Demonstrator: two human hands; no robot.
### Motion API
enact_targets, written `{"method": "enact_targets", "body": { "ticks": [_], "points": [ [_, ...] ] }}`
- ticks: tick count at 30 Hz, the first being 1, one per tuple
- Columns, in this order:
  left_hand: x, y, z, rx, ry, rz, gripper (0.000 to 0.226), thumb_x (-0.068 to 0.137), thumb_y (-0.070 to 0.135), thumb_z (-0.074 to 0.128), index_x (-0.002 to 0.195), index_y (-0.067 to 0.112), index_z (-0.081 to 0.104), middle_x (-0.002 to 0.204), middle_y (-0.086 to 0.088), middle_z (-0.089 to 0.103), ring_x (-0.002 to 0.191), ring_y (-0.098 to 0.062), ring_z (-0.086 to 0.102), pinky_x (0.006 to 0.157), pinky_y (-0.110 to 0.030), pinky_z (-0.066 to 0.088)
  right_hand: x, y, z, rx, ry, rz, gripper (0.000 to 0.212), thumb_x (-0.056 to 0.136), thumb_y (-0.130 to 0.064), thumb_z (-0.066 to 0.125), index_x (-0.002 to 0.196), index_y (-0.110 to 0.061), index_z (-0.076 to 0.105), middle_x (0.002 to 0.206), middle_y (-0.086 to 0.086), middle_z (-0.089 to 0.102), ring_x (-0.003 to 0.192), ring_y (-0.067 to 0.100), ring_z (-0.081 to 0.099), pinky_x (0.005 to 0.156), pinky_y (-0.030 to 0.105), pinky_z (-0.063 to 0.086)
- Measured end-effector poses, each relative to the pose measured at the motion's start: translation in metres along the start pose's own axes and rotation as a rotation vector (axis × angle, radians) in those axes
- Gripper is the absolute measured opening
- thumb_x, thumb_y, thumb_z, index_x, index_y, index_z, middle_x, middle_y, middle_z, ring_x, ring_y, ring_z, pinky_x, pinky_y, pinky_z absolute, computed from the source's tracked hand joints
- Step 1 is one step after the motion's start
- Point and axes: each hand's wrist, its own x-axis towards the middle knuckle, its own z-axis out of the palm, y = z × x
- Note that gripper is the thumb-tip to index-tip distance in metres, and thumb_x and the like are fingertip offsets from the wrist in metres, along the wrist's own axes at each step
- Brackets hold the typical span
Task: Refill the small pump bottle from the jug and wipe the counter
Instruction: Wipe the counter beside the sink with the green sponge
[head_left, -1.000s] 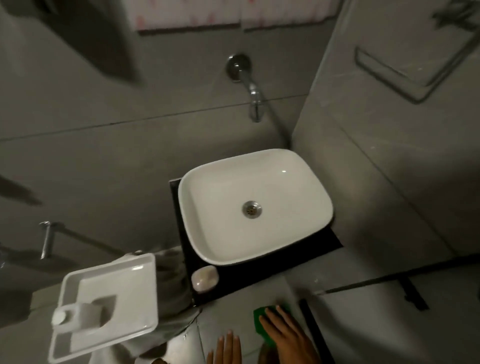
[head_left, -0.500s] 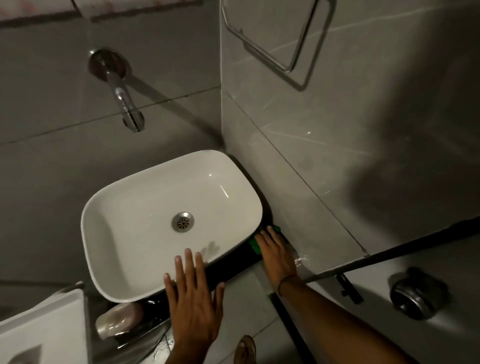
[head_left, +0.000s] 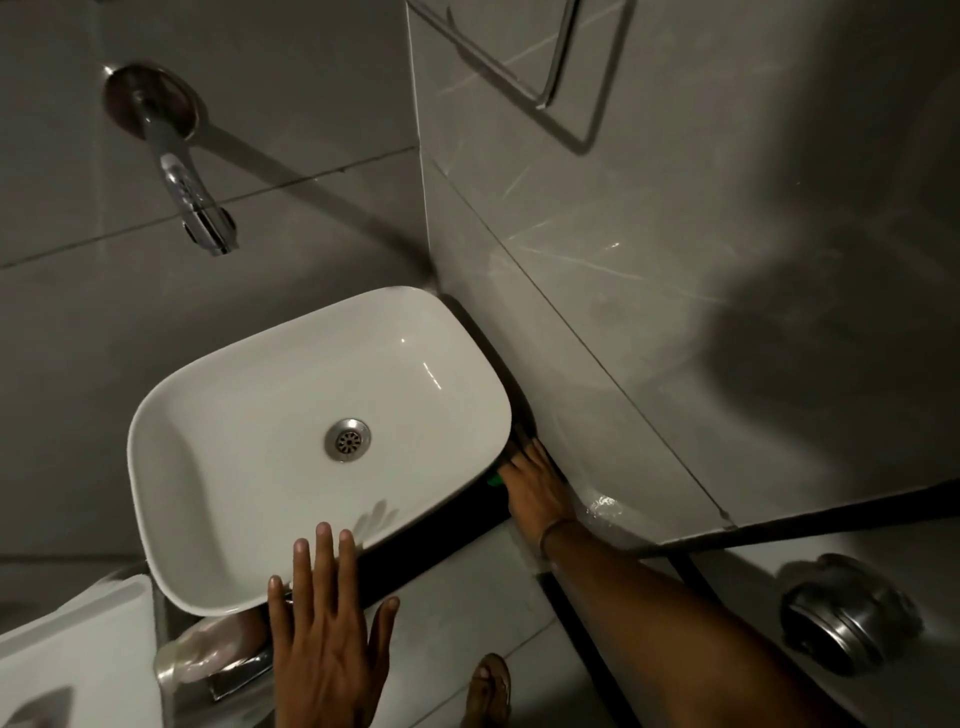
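while the view sits closer than half a second ago, the layout reads much the same.
right hand: pressed flat on a green cloth in the narrow gap between basin and side wall; it has slid further back along the gap, so less green shows than before, only a sliver by the thumb side. fingers lie extended over the cloth, not curled round it.
left hand: released, fingers spread, palm down, holding nothing; fingertips overlap the basin's near rim, as before.
basin: white, rounded rectangle, drain in the middle, standing on the dark worktop.
tap: chrome, coming out of the back wall above the basin.
soap: pale bar in a dish at the worktop's near-left corner, partly behind the left hand.
cistern lid: white, lower left, less of it in view than earlier.
foot: in a sandal on the floor, bottom edge.
pump bottle, jug: neither can be made out.
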Motion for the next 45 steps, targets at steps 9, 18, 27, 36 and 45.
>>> {"method": "enact_targets", "body": {
  "ticks": [9,18,27,36,45],
  "points": [
    [-0.009,-0.011,-0.008,-0.022,0.006,0.028,0.083,0.096,0.056,0.035,0.158,0.001,0.039,0.170,-0.020,0.028,0.156,-0.044,0.028,0.121,-0.065,0.026,-0.062,0.016,0.008,-0.006,0.088,-0.055,0.078,0.077,0.025,0.060,0.146,-0.011,0.054,0.157,0.010,0.045,0.149,0.037,0.033,0.121,0.051,0.032],
    [-0.019,-0.030,-0.012,-0.047,-0.048,0.057,0.082,0.096,0.050,0.044,0.160,0.000,0.033,0.172,-0.021,0.023,0.158,-0.044,0.021,0.124,-0.062,0.025,-0.064,-0.040,0.031,0.063,0.080,-0.057,0.075,0.076,0.025,0.045,0.143,-0.008,0.056,0.155,0.012,0.048,0.150,0.041,0.032,0.122,0.055,0.028],
    [-0.022,-0.040,-0.028,-0.068,-0.139,0.124,0.074,0.100,0.040,0.035,0.160,-0.001,0.030,0.171,-0.023,0.023,0.159,-0.043,0.018,0.123,-0.064,0.027,-0.061,-0.067,0.025,0.087,0.039,0.063,0.073,0.083,0.020,0.035,0.148,-0.009,0.050,0.159,0.012,0.042,0.153,0.037,0.025,0.126,0.048,0.021],
    [-0.025,-0.049,-0.033,-0.056,-0.216,0.073,0.088,0.085,0.008,0.060,0.161,-0.008,0.019,0.173,-0.026,0.010,0.161,-0.042,0.008,0.127,-0.061,0.023,-0.091,-0.070,0.029,0.074,-0.006,-0.096,0.072,0.079,0.021,0.041,0.144,-0.007,0.055,0.156,0.012,0.046,0.150,0.039,0.031,0.122,0.053,0.029],
    [-0.032,-0.052,-0.048,-0.089,-0.222,0.036,0.083,0.082,0.019,0.017,0.160,-0.009,0.016,0.172,-0.027,0.006,0.160,-0.044,0.004,0.129,-0.059,0.016,-0.107,-0.104,0.044,0.118,0.013,-0.230,0.060,0.078,0.001,0.036,0.126,-0.008,0.070,0.138,0.012,0.065,0.135,0.040,0.054,0.109,0.056,0.045]
  ]
}}
